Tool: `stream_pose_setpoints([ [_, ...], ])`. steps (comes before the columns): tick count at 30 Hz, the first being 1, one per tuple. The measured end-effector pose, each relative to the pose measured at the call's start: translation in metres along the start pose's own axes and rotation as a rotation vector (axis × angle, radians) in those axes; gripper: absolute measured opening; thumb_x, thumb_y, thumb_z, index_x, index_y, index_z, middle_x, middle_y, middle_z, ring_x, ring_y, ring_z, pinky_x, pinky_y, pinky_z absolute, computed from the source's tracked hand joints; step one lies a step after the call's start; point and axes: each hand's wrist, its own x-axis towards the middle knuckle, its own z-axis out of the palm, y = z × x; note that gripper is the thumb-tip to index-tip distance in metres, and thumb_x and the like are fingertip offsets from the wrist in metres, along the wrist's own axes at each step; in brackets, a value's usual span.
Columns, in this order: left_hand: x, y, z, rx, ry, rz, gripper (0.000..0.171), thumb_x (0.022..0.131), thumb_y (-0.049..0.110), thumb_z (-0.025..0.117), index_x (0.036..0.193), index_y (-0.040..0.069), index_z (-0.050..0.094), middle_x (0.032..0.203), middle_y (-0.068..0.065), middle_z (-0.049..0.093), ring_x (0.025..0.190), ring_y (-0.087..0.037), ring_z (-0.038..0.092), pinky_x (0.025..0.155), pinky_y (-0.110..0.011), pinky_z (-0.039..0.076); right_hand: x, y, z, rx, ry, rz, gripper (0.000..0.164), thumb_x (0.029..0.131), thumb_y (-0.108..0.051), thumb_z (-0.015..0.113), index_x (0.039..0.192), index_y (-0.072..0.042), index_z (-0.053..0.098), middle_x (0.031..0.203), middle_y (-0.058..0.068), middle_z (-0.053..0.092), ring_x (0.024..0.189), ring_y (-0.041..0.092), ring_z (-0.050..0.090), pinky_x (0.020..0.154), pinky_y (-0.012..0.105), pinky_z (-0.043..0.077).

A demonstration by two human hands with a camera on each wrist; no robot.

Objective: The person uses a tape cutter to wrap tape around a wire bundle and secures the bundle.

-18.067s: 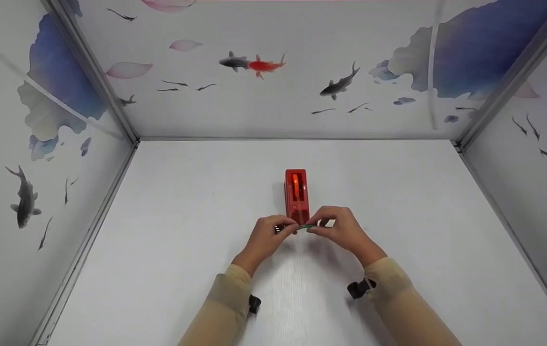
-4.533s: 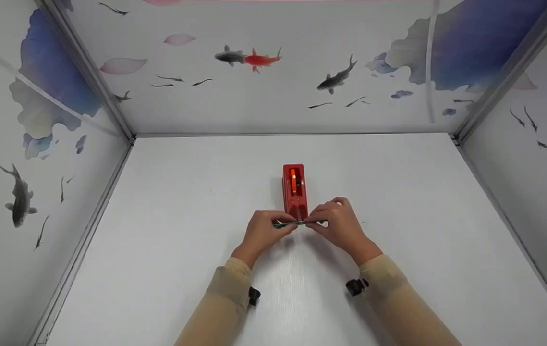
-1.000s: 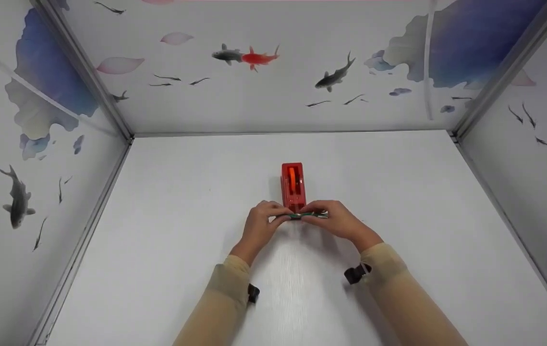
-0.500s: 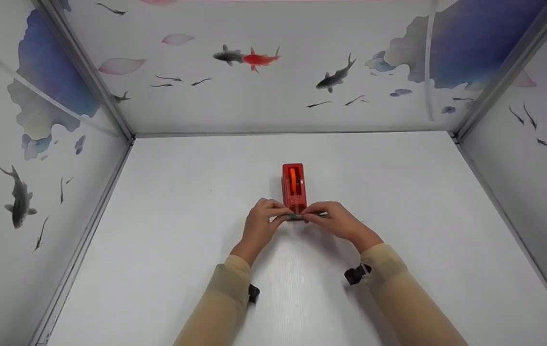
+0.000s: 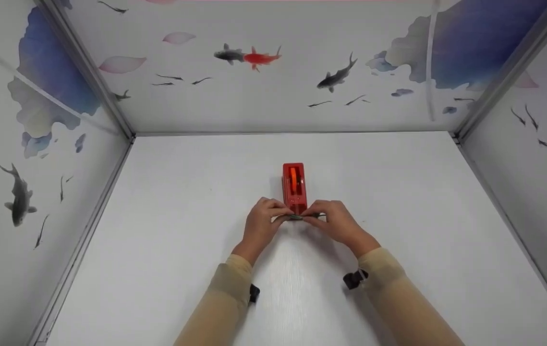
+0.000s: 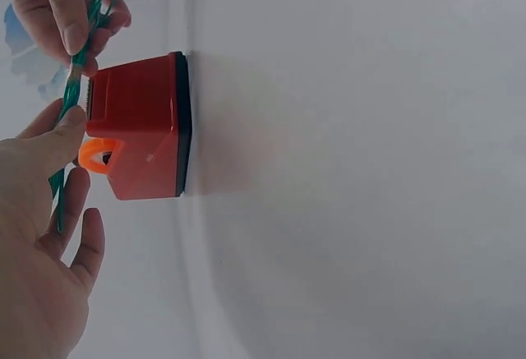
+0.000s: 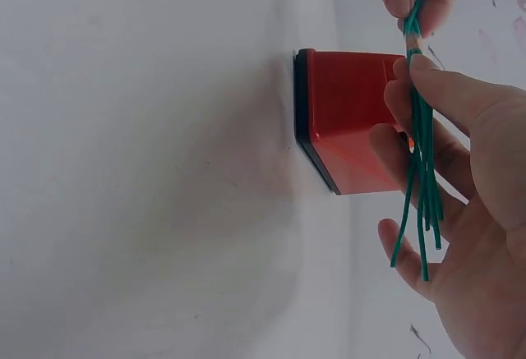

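Both hands meet at the near end of a red tape dispenser (image 5: pixel 294 187) with an orange wheel, which stands on the white table. Between them is a thin bundle of green strands (image 7: pixel 423 154), lying crosswise in the head view. My left hand (image 5: pixel 260 225) pinches one side between thumb and fingers. On the other side, my right hand (image 5: pixel 344 222) pinches it, and loose strand ends hang past its fingers in the right wrist view. A short pale band, like clear tape, wraps the bundle (image 6: pixel 74 88) between the two hands. The fingertips cover parts of the strands.
The dispenser's serrated cutting edge (image 6: pixel 89 100) is right beside the fingers in the left wrist view. White panels printed with fish enclose the table (image 5: pixel 196 269) at the back (image 5: pixel 273 110) and sides. Small black cameras (image 5: pixel 355 278) sit at the wrists.
Since several seconds ago both hands have shifted slightly forward, closer over the dispenser's near end. Over the last second, the right fingers have shifted on the bundle and less green shows between the hands.
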Motion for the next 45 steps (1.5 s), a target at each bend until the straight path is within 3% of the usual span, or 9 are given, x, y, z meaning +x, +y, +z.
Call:
stream_pose_setpoints([
  [8,0.0025,0.0037,-0.0009,0.000,-0.024,-0.019,0.021,0.085,0.023,0.086,0.106,0.024,0.083,0.103,0.008,0.074,0.098,-0.012,0.060,0.086,-0.028,0.055,-0.0005,-0.0072,0.0012,-0.202,0.063,0.018,0.015,0.089,-0.019,0.083,0.101,-0.026,0.084,0.092,-0.012,0.074,0.080,0.008,0.063,0.078,0.034,0.057],
  [14,0.0028,0.0043,0.0000,-0.013,-0.033,-0.061,0.021,0.087,0.028,0.085,0.108,0.025,0.082,0.106,0.009,0.075,0.099,-0.012,0.060,0.087,-0.029,0.054,-0.0024,-0.0094,0.0023,-0.264,0.102,-0.023,0.016,0.087,-0.018,0.085,0.101,-0.026,0.085,0.090,-0.011,0.074,0.078,0.007,0.064,0.074,0.029,0.056],
  [22,0.0030,0.0039,0.0010,-0.072,-0.079,-0.182,0.021,0.092,0.036,0.080,0.111,0.027,0.080,0.107,0.010,0.076,0.101,-0.012,0.063,0.089,-0.032,0.055,-0.0034,-0.0091,0.0034,-0.377,0.169,-0.112,0.017,0.086,-0.018,0.086,0.101,-0.025,0.085,0.090,-0.009,0.076,0.081,0.012,0.068,0.087,0.039,0.052],
  [30,0.0032,0.0049,0.0015,-0.131,-0.150,-0.281,0.017,0.095,0.036,0.075,0.105,0.024,0.082,0.104,0.009,0.079,0.098,-0.010,0.070,0.088,-0.035,0.057,-0.0048,-0.0096,0.0053,-0.413,0.202,-0.149,0.019,0.085,-0.016,0.087,0.102,-0.024,0.085,0.090,-0.008,0.075,0.084,0.012,0.068,0.094,0.043,0.050],
  [38,0.0040,0.0071,-0.0019,-0.123,-0.138,-0.225,0.014,0.094,0.031,0.078,0.104,0.024,0.084,0.099,0.007,0.080,0.092,-0.010,0.070,0.083,-0.031,0.057,-0.0047,-0.0096,0.0049,-0.433,0.224,-0.163,0.020,0.083,-0.015,0.088,0.101,-0.023,0.085,0.089,-0.007,0.076,0.083,0.012,0.069,0.096,0.047,0.049],
  [45,0.0030,0.0056,-0.0012,-0.130,-0.105,-0.181,0.013,0.093,0.028,0.078,0.102,0.022,0.084,0.096,0.006,0.079,0.088,-0.010,0.064,0.075,-0.024,0.051,-0.0024,-0.0092,0.0026,-0.347,0.182,-0.059,0.018,0.083,-0.020,0.088,0.100,-0.024,0.085,0.091,-0.009,0.078,0.078,0.008,0.068,0.095,0.046,0.047],
])
